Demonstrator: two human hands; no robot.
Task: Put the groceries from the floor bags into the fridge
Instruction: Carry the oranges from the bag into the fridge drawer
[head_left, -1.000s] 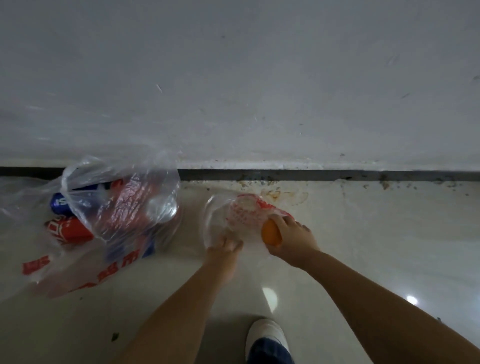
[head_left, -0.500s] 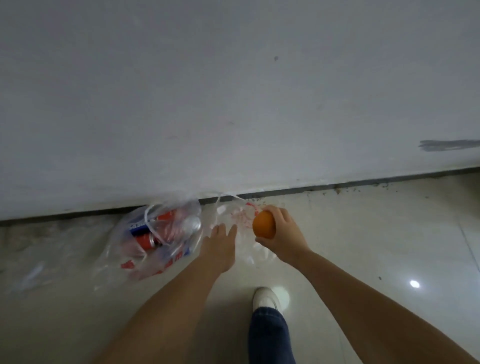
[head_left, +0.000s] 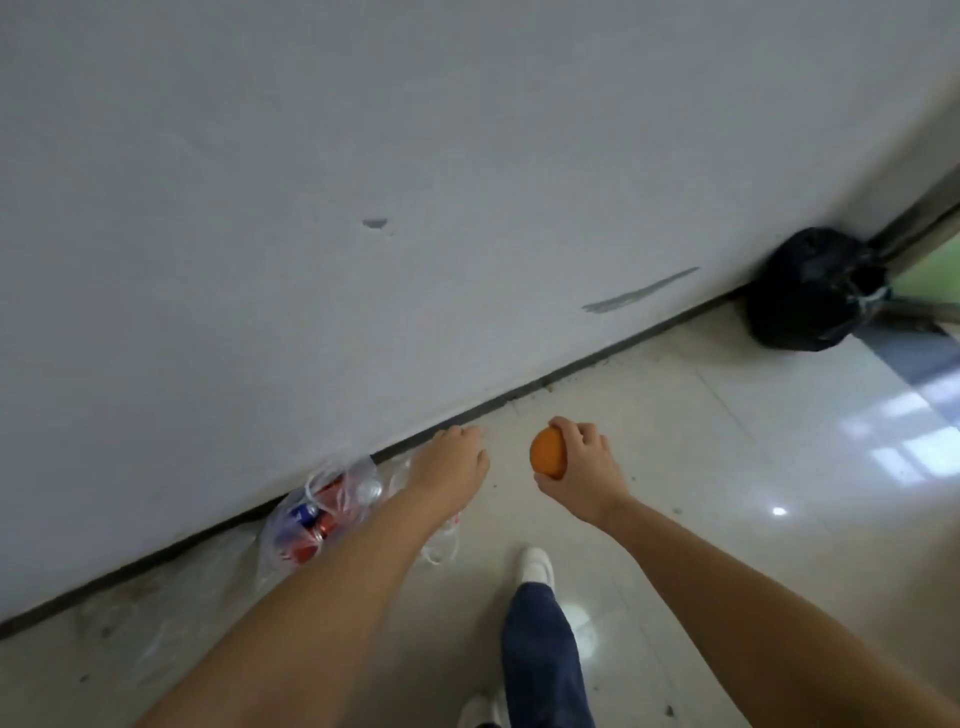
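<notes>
Your right hand (head_left: 582, 470) is clamped on an orange (head_left: 548, 457); your left hand (head_left: 452, 467) hangs empty, fingers loosely apart. Carry step, likely: fridge not in view, so locate it next.

Wall (head_left: 363, 156): pale grey, one small chip and one long dark scuff. Baseboard (head_left: 571, 366): thin dark strip along the wall's foot, specks of dirt beside it. Floor (head_left: 727, 467): glossy cream tile with light reflections. Black bag (head_left: 810, 291): full, knotted at the top, in the corner against the wall. Shoe (head_left: 535, 566): white, below a blue trouser leg (head_left: 540, 654).
</notes>
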